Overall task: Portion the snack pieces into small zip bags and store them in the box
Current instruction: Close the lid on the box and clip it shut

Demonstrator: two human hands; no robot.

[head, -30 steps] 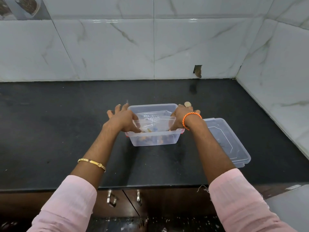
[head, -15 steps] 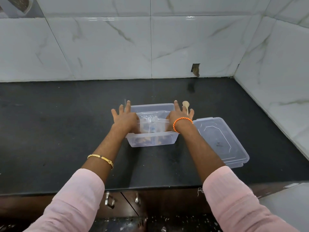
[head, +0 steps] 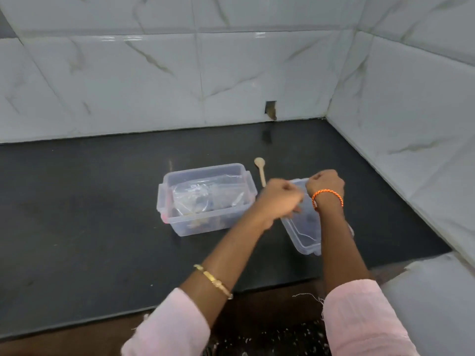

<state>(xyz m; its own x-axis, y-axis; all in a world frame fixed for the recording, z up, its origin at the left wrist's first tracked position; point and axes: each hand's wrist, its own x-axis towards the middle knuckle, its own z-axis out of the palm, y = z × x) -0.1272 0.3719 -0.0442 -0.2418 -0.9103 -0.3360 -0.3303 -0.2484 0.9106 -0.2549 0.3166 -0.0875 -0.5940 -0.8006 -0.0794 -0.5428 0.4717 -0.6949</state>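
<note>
A clear plastic box (head: 164, 201) stands open on the black counter, with clear zip bags (head: 205, 195) of snack pieces lying inside it. To its right lies the clear box lid (head: 303, 235). My left hand (head: 279, 197) and my right hand (head: 325, 182) are both over the lid's far end, fingers curled around its edges. The lid looks tilted, its far end raised off the counter. Both hands are blurred by motion.
A small wooden spoon (head: 261, 169) lies on the counter (head: 90, 214) just behind the box and lid. White marble-look tile walls (head: 411, 124) close the back and right sides. The counter's front edge runs below my forearms.
Both hands left the sides of the box and moved right to the lid, closing on its far end. The view shifted, so the box now sits left of my hands.
</note>
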